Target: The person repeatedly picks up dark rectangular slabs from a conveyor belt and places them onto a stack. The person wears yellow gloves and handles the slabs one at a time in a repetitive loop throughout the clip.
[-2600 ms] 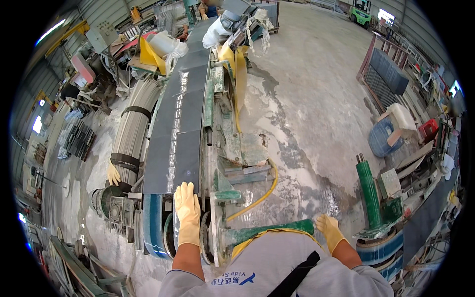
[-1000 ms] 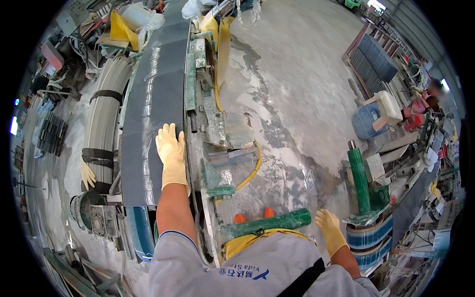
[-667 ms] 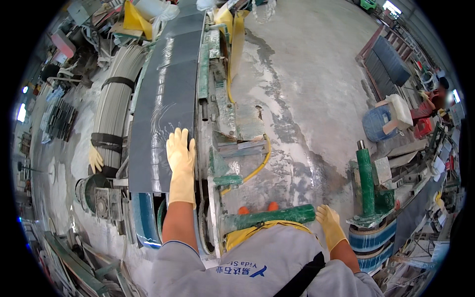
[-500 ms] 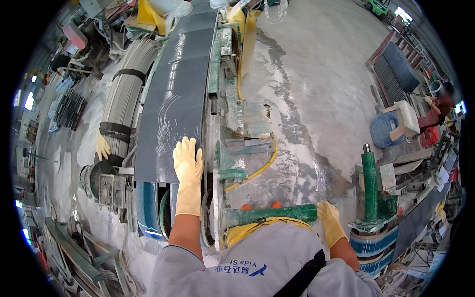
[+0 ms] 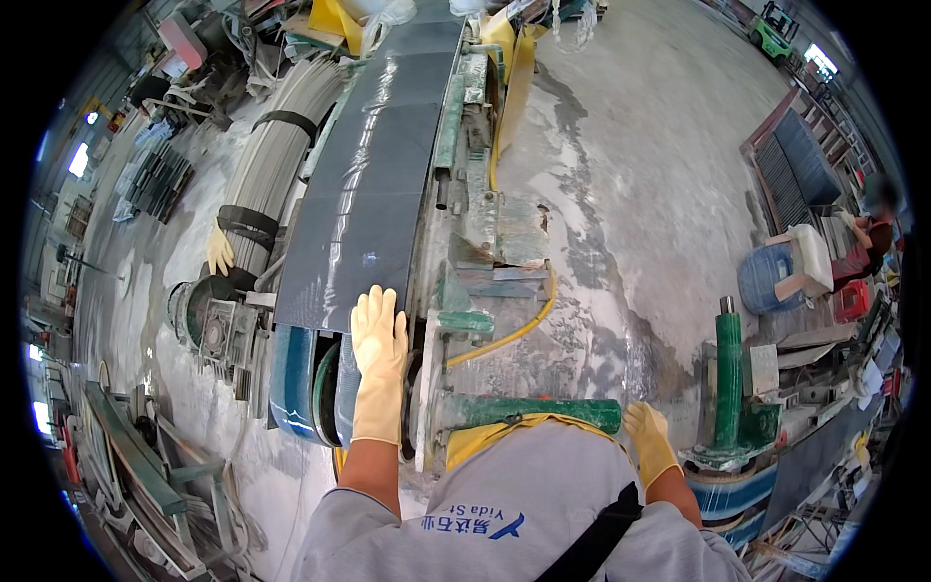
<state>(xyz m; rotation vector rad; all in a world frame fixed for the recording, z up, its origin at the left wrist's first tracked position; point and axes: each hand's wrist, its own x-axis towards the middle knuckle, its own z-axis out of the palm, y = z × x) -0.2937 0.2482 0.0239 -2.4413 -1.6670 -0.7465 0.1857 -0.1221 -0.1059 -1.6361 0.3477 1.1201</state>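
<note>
My left hand (image 5: pixel 379 335), in a cream rubber glove, lies flat with its fingers stretched over the near edge of a dark grey slab (image 5: pixel 330 247). The slab is glossy and rests on a conveyor with a blue belt (image 5: pixel 294 383), whose curved end shows below it. My right hand (image 5: pixel 648 436), gloved the same way, is beside the free end of a green tube (image 5: pixel 543 413) in front of my waist. Its fingers look loosely stretched, and I see nothing in them; whether they touch the tube is unclear.
Left of the conveyor lies a strapped bundle of pale strips (image 5: pixel 267 175), with a loose glove (image 5: pixel 219 249) beside it and a motor (image 5: pixel 221 330) nearer. A yellow hose (image 5: pixel 514 337) curves on the right. Farther right stand a green post (image 5: pixel 727 373), a blue drum (image 5: pixel 766 279) and another person (image 5: pixel 873 238).
My left hand has slid back toward me over the slab's near edge. The white wet streaks on the slab have mostly gone. My view has turned slightly left; my right hand stays by the tube.
</note>
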